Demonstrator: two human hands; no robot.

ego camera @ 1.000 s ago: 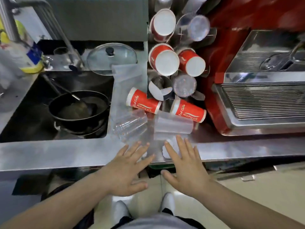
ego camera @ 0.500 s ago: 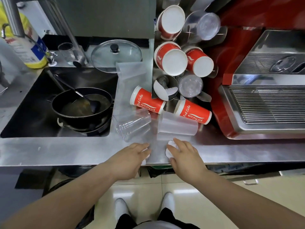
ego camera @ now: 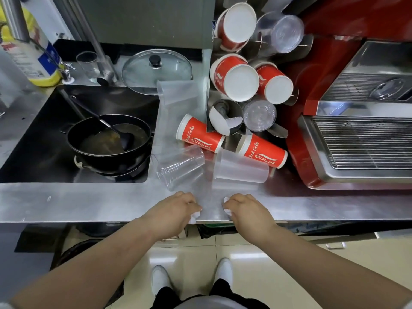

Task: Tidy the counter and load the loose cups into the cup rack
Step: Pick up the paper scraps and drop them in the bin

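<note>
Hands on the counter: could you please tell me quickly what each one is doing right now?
Left hand: closed on a white scrap.
Right hand: closed on a white scrap.

Bright overhead light — glare, bowed edges

Left hand [ego camera: 176, 208], right hand [ego camera: 246, 208] now fisted around white scraps [ego camera: 227, 200].

Red paper cups [ego camera: 200, 136], white lettering
</note>
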